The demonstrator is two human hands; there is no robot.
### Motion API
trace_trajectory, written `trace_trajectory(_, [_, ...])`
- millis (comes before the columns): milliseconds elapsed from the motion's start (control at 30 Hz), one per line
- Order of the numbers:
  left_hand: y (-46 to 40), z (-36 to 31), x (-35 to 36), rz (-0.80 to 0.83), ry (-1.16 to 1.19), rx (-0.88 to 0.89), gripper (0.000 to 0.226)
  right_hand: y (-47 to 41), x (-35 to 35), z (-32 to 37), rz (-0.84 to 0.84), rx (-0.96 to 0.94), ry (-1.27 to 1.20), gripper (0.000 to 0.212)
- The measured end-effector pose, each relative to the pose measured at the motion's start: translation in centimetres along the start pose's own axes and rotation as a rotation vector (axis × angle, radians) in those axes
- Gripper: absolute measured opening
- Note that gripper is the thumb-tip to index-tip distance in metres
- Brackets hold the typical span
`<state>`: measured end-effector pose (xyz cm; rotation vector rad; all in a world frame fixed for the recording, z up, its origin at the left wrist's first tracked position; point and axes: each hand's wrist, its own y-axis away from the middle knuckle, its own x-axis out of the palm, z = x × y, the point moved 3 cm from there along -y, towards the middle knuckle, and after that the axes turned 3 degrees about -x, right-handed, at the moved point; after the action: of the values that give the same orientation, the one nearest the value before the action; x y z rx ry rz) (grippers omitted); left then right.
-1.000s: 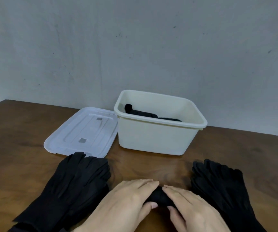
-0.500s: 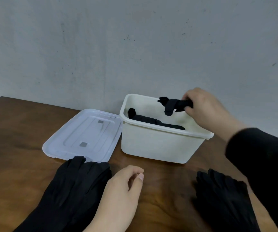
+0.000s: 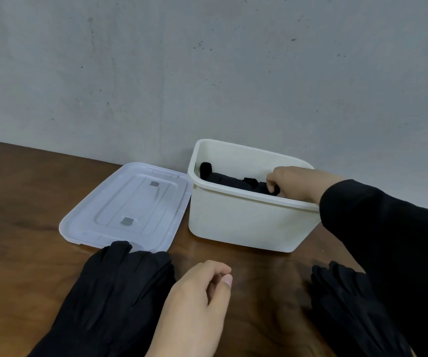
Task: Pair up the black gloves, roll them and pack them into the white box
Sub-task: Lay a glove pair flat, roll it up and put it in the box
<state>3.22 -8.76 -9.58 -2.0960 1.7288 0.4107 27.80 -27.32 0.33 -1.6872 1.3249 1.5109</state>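
Head view: right hand (image 3: pixel 294 182) reaches into the white box (image 3: pixel 246 222), fingers curled round a glove roll (image 3: pixel 269 188) lying beside another roll (image 3: pixel 218 176). Left hand (image 3: pixel 197 305) rests loosely curled, holding nothing, between two glove piles (image 3: pixel 115 292) (image 3: pixel 349 300). Lid (image 3: pixel 128 204) lies left of the box.

One white box (image 3: pixel 246 222), one clear lid (image 3: pixel 128 204), two loose glove piles (image 3: pixel 115 300) (image 3: pixel 346 300), two hands (image 3: pixel 194 305) (image 3: pixel 297 182)
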Motion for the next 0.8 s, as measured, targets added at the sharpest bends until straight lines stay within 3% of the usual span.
trace_trajectory(100, [0.1, -0.1, 0.0, -0.001, -0.001, 0.008, 0.012, 1.2, -1.5, -0.4, -0.077, 0.071, -0.119, 0.014])
trace_trajectory(300, [0.0, 0.1, 0.0, 0.000, 0.036, 0.012, 0.014, 10.3, -5.9, 4.2, -0.849, 0.058, -0.571, 0.020])
trace_trajectory(367, [0.1, 0.0, 0.0, 0.004, 0.058, 0.032, 0.022, 14.7, -4.4, 8.4, -0.966, -0.030, -0.791, 0.018])
trace_trajectory(467, [0.4, -0.6, -0.1, 0.008, 0.143, 0.096, 0.046, 18.6, 2.4, 15.0, -0.840, -0.055, -1.065, 0.019])
trace_trajectory(533, [0.9, -1.0, 0.2, 0.075, 0.198, 0.121, 0.045, 19.7, 7.0, 18.0, -0.710, -0.031, -1.143, 0.027])
trace_trajectory(633, [1.3, -1.1, 0.7, 0.177, 0.071, 0.119, 0.047, 20.4, 9.7, 19.2, -0.550, -0.053, -1.184, 0.035])
trace_trajectory(800, [1.5, -0.9, 0.7, 0.201, -0.070, 0.115, 0.040, 23.3, 9.2, 16.5, -0.557, -0.090, -0.942, 0.028])
